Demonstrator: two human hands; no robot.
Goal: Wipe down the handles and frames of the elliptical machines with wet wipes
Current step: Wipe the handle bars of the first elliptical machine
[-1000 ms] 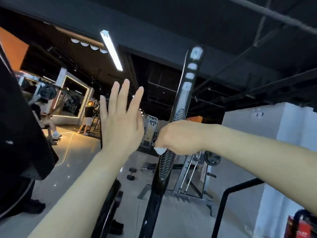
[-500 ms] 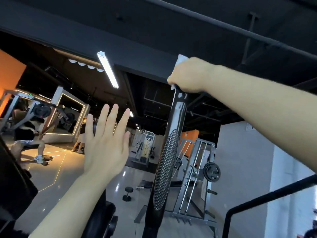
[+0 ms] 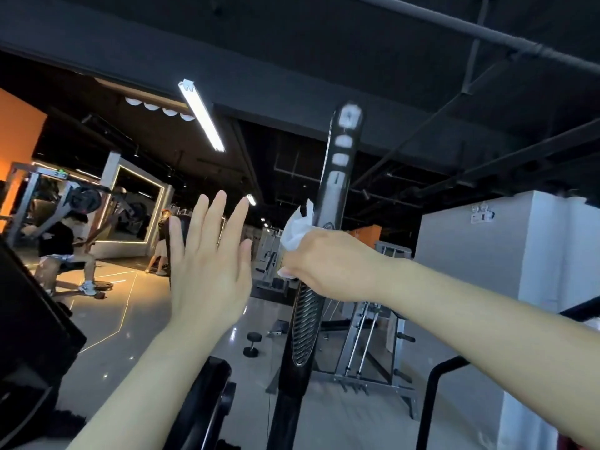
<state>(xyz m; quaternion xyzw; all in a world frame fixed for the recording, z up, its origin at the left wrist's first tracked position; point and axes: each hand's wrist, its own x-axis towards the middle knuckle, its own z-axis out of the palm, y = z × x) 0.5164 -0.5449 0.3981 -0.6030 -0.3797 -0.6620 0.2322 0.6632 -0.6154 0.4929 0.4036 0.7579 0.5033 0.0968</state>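
Observation:
A tall black elliptical handle [image 3: 337,177] rises up the middle of the view, with pale buttons near its top and a ribbed grip patch [image 3: 305,329] lower down. My right hand [image 3: 328,267] is wrapped around the handle at mid-height and holds a crumpled white wet wipe [image 3: 297,232] against it; the wipe sticks out above my fingers. My left hand [image 3: 207,258] is raised to the left of the handle with straight, spread fingers, and partly covers a second black handle [image 3: 177,228] behind it.
The machine's dark console [image 3: 29,326] fills the lower left. A black rail [image 3: 435,391] curves up at the lower right beside a white wall [image 3: 519,264]. Weight racks [image 3: 373,345], a dumbbell [image 3: 251,344] and people training at the left stand on the glossy floor beyond.
My right hand slid with the wipe from the top of the handle back down to mid-height, uncovering the buttons. My left hand stayed raised and flat.

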